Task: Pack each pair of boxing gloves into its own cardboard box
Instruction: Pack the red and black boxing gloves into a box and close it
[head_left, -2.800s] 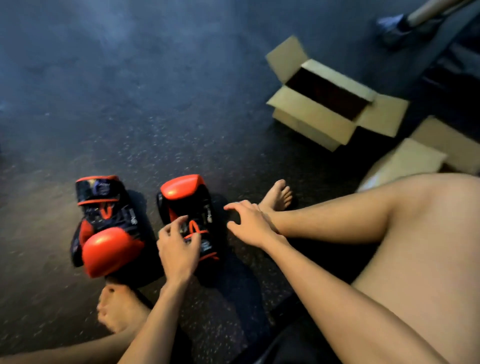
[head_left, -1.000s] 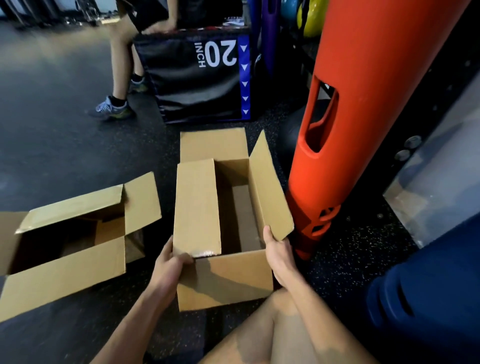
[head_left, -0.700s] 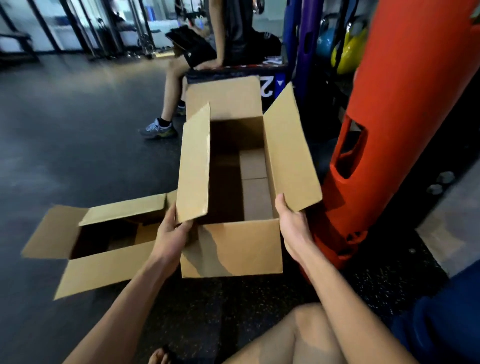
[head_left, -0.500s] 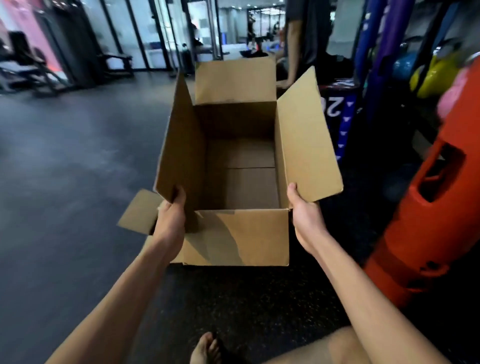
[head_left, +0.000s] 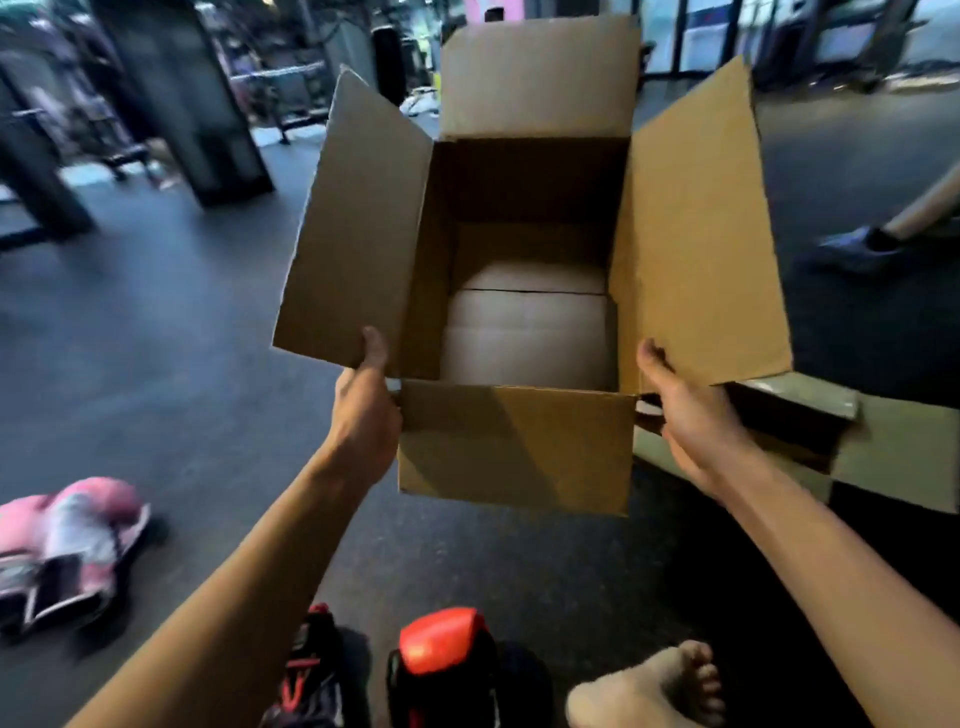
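- Head view: I hold the cardboard box (head_left: 514, 447) up off the floor (head_left: 156, 364), its mouth tipped toward me, all four flaps spread outward, the bottom panels in plain sight.
- My left hand (head_left: 363, 410) grips the near left corner, thumb against the left flap's lower edge.
- My right hand (head_left: 691, 421) grips the near right corner, thumb at the right flap's lower edge.
- The red-and-black gloves (head_left: 447, 660) lie on the floor below the box, between my left forearm and my bare foot (head_left: 649, 686).
- The pink gloves (head_left: 67, 545) lie far left, well apart.
- A second box (head_left: 893, 452) sits on the floor just behind my right hand.
- Bare floor stretches to the left of the held box.
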